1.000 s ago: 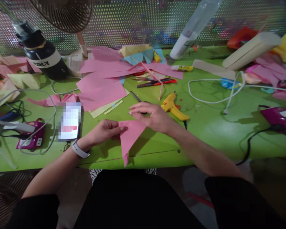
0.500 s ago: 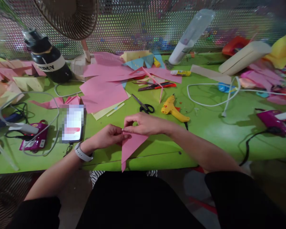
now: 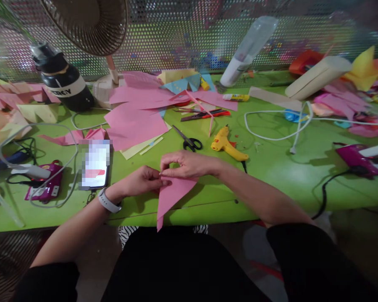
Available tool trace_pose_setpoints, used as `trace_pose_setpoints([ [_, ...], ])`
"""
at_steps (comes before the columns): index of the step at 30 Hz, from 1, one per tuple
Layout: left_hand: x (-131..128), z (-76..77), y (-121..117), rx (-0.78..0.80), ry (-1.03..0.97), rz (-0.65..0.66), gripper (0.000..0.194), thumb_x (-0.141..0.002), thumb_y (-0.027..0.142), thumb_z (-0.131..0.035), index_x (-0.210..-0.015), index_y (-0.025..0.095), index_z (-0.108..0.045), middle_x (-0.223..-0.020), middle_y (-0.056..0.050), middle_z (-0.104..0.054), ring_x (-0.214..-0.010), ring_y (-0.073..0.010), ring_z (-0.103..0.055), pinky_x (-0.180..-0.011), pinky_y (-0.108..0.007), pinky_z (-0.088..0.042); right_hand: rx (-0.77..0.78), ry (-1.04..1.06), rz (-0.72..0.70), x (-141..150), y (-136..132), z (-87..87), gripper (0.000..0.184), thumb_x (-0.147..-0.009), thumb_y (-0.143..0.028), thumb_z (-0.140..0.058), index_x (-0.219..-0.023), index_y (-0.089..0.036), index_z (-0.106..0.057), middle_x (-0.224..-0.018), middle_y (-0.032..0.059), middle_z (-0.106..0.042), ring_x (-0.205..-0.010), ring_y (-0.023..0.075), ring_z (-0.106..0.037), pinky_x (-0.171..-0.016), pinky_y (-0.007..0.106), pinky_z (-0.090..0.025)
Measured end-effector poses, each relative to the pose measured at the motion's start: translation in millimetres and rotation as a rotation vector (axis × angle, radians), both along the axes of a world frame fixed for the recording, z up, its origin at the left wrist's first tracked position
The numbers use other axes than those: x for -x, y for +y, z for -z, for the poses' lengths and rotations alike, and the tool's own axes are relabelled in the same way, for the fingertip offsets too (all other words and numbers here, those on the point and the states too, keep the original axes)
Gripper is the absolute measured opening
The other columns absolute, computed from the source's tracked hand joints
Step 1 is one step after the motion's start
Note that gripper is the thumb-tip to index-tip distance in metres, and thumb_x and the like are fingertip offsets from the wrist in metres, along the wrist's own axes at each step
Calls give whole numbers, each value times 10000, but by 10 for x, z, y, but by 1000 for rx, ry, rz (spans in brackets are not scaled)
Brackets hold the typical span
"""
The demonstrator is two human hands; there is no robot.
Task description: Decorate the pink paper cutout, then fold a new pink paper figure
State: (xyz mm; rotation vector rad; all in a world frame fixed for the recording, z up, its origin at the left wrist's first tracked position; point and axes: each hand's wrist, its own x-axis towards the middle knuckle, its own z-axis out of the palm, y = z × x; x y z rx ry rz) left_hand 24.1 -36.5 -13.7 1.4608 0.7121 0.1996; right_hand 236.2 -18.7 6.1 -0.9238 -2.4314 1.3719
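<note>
A folded piece of pink paper [image 3: 174,195] is pinched at its upper left corner by both hands, its narrow tip hanging over the table's front edge. My left hand [image 3: 145,180], with a white band at the wrist, closes its thumb and fingers on that corner. From the other side my right hand [image 3: 185,164] pinches the same spot, fingers curled over the top. The fold between the fingertips is partly hidden. Just beyond the hands lie black-handled scissors [image 3: 191,143] and a yellow glue gun [image 3: 228,144].
Left of my hands are a phone [image 3: 96,164] and a purple power strip [image 3: 50,180]. Pink sheets [image 3: 138,121], a cutter knife [image 3: 197,116] and a glue stick [image 3: 236,97] lie farther back. A dark bottle [image 3: 67,86], a fan [image 3: 91,25] and a white cable [image 3: 271,136] are around.
The pink paper has turned slightly, its lower tip now a little lower and left. Both hands keep their pinch on the corner. The camera view has shifted slightly.
</note>
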Motion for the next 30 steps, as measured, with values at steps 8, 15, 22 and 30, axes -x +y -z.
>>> trace_pose_setpoints([
  [8,43,42,92,485,-89,-294,594,-813,691,-598,-1024,142,-680,-784,-92,-732,-658,-166,-674,-617,-277,-520,262,89,93,-511,-135,175,794,-845,-410,-679,-1538,-251,-325,-1433,121,-519,-1080,204,-607,-901,343,-507],
  [15,51,105,94,530,-187,-299,574,-857,480,-583,-1341,180,-510,-1069,-142,-742,-922,-245,-716,-744,-357,-565,385,213,-155,-652,-122,342,1019,-782,-309,-713,-1590,-261,-94,-1588,166,-305,-1165,222,-589,-946,384,-506],
  [22,-95,126,-33,109,-177,-195,508,-796,208,-753,-1274,174,-584,-1122,-114,-723,-1032,-198,-680,-925,-357,-521,302,178,-82,-676,-199,270,950,-688,-245,-787,-1530,-227,-347,-1502,113,-460,-1257,253,-543,-1004,372,-481],
  [30,-152,170,7,149,-51,-359,495,-749,276,-811,-1177,146,-599,-830,-36,-757,-671,-104,-667,-606,-221,-502,412,277,536,-397,-289,346,271,-779,-399,-761,-942,-184,-746,-914,56,-750,-834,216,-688,-742,356,-582],
])
